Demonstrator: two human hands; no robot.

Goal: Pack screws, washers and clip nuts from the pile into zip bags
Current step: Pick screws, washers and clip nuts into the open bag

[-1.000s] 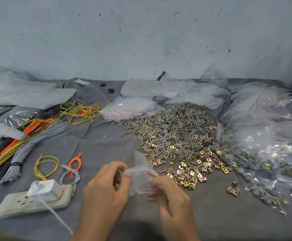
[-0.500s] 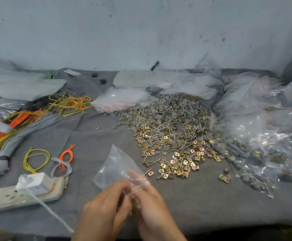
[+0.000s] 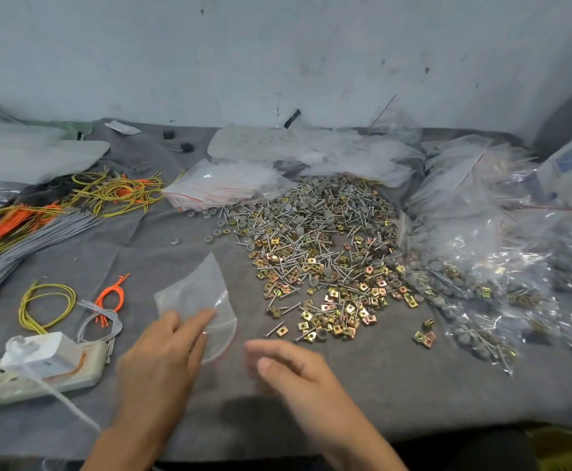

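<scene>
Clear plastic zip bag (image 3: 193,294) sits in the left hand (image 3: 162,355), held by its near edge. The fingers are laid almost straight over the top and the thumb is out of sight. The bag's far corner stands up off the grey cloth (image 3: 363,396), so this is judged a pinch rather than a press. The red-lined mouth curves open just right of the grip. The right hand (image 3: 288,365) hovers just right of that mouth, fingers loosely curled, blurred, with nothing seen in them.

Step in hand is judged to be filling. To do it well, the grip should keep the mouth spread and turned toward the pile (image 3: 322,260), which lies beyond and right of the grip. The right hand should take small pinches and drop them straight in.

Noted around the grip:
- Filled bags (image 3: 481,260) lie far right, touching the pile's edge.
- Empty bags (image 3: 223,185) are stacked well beyond.
- A power strip (image 3: 36,375) and wire loops (image 3: 45,304) lie left.

Nothing blocks the reach. Screw points may snag the thin film.
</scene>
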